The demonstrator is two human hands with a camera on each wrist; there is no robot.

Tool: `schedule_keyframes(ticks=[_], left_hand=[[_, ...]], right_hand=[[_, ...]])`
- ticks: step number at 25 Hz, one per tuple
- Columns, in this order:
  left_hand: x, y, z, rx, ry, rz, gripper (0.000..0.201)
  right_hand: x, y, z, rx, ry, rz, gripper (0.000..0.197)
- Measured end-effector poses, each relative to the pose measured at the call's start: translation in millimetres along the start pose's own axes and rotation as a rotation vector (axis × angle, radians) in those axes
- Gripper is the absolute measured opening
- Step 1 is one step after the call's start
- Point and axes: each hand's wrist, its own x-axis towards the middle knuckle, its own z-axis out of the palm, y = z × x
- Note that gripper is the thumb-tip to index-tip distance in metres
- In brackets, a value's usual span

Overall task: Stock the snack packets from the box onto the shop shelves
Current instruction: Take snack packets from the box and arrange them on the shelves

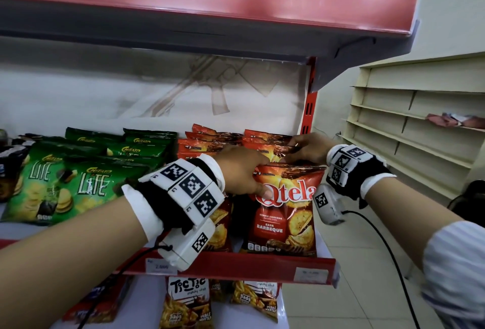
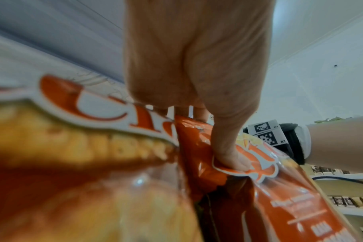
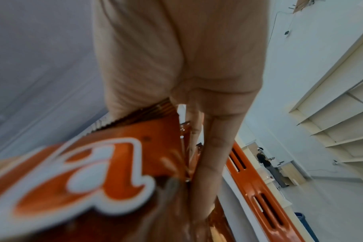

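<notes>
A red Qtela barbeque packet [image 1: 286, 218] stands upright at the front right of the red-edged shelf [image 1: 236, 265]. My left hand [image 1: 244, 174] pinches its upper left corner, thumb [image 2: 230, 157] on the printed front of the packet [image 2: 296, 193] and fingers behind. My right hand [image 1: 305, 150] lies just behind the packet's top edge, fingers stretched over the tops of the Qtela packets [image 1: 265, 139] stacked behind. In the right wrist view the fingers [image 3: 207, 155] run straight down beside the packet [image 3: 93, 172]. No box is in view.
Green Chitato Lite packets [image 1: 52, 184] fill the shelf's left half. A second Qtela column [image 1: 210, 142] stands left of the held packet. The upper shelf [image 1: 210, 0] overhangs; a red upright [image 1: 307, 108] bounds the right end. Tic Tic packets [image 1: 187, 302] hang below. Cream shelving [image 1: 420, 118] stands right.
</notes>
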Motion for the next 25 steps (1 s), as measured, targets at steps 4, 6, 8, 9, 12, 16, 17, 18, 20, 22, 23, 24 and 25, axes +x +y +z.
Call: schedule_keyframes(ticks=[4, 6, 8, 9, 12, 16, 17, 18, 20, 22, 23, 24, 25], left_hand=[[1.2, -4.5, 2.0, -0.048, -0.058, -0.044, 0.076], [0.2, -6.5, 3.2, -0.013, -0.058, -0.052, 0.082], [-1.7, -6.5, 4.7, 0.011, -0.054, -0.061, 0.084], [-2.9, -5.6, 4.8, 0.001, -0.058, -0.062, 0.083], [-15.4, -8.1, -2.0, -0.172, -0.029, -0.055, 0.076], [-58.3, -31.2, -5.9, -0.217, 0.307, -0.024, 0.057], [-70.0, -38.4, 0.4, -0.196, 0.41, -0.033, 0.05], [-81.4, -44.8, 10.1, -0.171, 0.488, -0.049, 0.044], [-99.8, -54.1, 36.0, -0.081, 0.574, -0.085, 0.04], [-111.8, -62.5, 62.2, 0.062, 0.579, -0.099, 0.044], [-114.6, -66.6, 73.6, 0.108, 0.549, -0.097, 0.051], [-114.7, -71.0, 83.6, 0.132, 0.527, -0.092, 0.061], [-113.2, -75.7, 91.4, 0.143, 0.51, -0.088, 0.069]], right_hand=[[-10.9, -0.2, -3.6, 0.255, 0.019, 0.144, 0.038], [-23.9, -0.4, -12.4, 0.336, 0.095, 0.303, 0.04], [-37.7, -0.3, -13.5, 0.445, -0.004, 0.358, 0.045], [-44.9, -0.6, -9.8, 0.513, -0.071, 0.324, 0.046], [-66.4, -6.9, 0.6, 0.499, -0.057, 0.164, 0.041], [-86.5, -12.0, -9.6, 0.261, 0.329, -0.006, 0.043], [-93.9, -13.1, -9.6, 0.255, 0.427, -0.049, 0.039], [-103.8, -16.1, -4.5, 0.254, 0.488, -0.109, 0.031], [-127.0, -24.4, 19.8, 0.141, 0.528, -0.246, 0.02], [-146.8, -32.6, 55.1, -0.078, 0.58, -0.368, 0.026], [-153.6, -36.9, 71.8, -0.187, 0.604, -0.389, 0.035], [-156.8, -40.3, 85.7, -0.28, 0.606, -0.37, 0.046], [-157.1, -42.2, 97.1, -0.348, 0.572, -0.314, 0.056]])
